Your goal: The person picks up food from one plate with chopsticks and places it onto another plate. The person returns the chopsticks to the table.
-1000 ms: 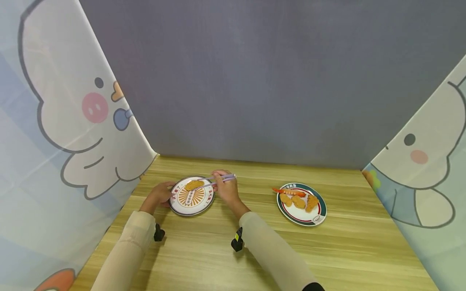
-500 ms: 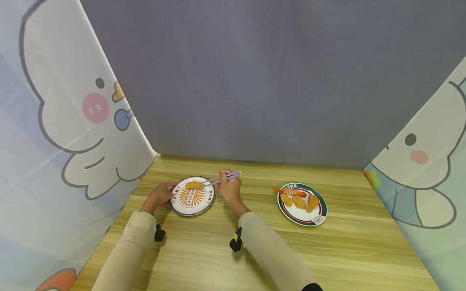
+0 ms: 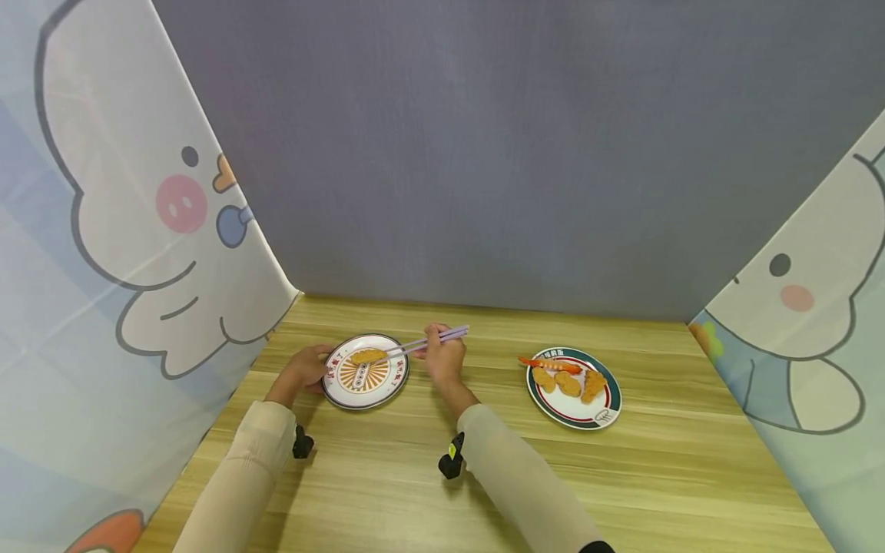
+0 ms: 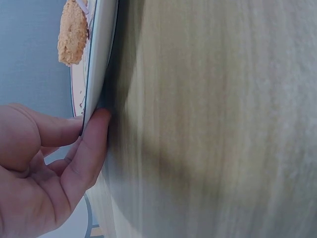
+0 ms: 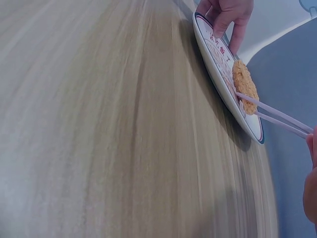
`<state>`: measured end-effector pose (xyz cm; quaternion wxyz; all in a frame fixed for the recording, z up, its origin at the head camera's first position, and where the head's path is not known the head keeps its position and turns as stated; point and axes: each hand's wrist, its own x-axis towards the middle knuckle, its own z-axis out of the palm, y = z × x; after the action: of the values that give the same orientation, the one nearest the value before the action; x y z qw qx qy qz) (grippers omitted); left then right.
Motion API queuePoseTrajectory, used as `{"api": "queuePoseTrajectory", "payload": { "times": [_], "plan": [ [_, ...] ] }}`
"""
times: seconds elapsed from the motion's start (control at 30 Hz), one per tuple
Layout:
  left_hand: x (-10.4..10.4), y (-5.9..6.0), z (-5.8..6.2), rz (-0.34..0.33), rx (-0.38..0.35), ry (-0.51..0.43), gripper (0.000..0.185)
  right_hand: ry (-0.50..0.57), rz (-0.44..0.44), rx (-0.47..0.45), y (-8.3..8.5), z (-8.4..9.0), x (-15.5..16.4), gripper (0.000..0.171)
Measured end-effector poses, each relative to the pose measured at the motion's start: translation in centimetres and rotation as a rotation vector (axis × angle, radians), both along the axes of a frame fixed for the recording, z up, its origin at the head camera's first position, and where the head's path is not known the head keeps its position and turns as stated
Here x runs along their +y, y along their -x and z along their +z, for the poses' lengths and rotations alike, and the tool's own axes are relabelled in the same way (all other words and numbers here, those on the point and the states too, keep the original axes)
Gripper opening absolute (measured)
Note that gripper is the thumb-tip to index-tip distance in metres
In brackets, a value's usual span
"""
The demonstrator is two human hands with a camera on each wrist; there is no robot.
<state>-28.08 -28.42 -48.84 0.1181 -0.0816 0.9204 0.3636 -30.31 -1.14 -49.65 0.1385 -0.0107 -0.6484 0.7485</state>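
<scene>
My left hand (image 3: 304, 369) pinches the left rim of a white plate (image 3: 366, 398), with the thumb above and fingers under the edge, as the left wrist view shows. On that plate lies an oblong breaded golden piece (image 3: 368, 356), like a fried nugget. My right hand (image 3: 445, 359) holds a pair of pale purple chopsticks (image 5: 277, 113) at the plate's right side. Their tips reach the right end of the breaded piece and seem to touch it; whether they grip it I cannot tell. The right wrist view shows the piece tilted on the plate.
A green-rimmed plate (image 3: 577, 421) stands to the right, bearing a shrimp (image 3: 553, 365), two nuggets (image 3: 568, 385) and a larger fried piece (image 3: 592, 386). A grey panel (image 3: 484, 153) rises behind the wooden table (image 3: 387, 476); printed cartoon panels stand at both sides.
My right hand has shifted right, and the chopstick tips went from across the breaded piece to its right end. The piece has turned slightly. My left hand stays at the rim.
</scene>
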Motion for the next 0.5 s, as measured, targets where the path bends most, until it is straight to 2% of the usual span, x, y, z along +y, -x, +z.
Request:
{"api": "queuePoseTrajectory", "payload": {
  "times": [0.5],
  "plan": [
    [-0.1,0.2,-0.4,0.012,-0.005,0.000,0.060,0.100,-0.009,-0.067,0.1,-0.3,1.1,0.029]
  ]
}}
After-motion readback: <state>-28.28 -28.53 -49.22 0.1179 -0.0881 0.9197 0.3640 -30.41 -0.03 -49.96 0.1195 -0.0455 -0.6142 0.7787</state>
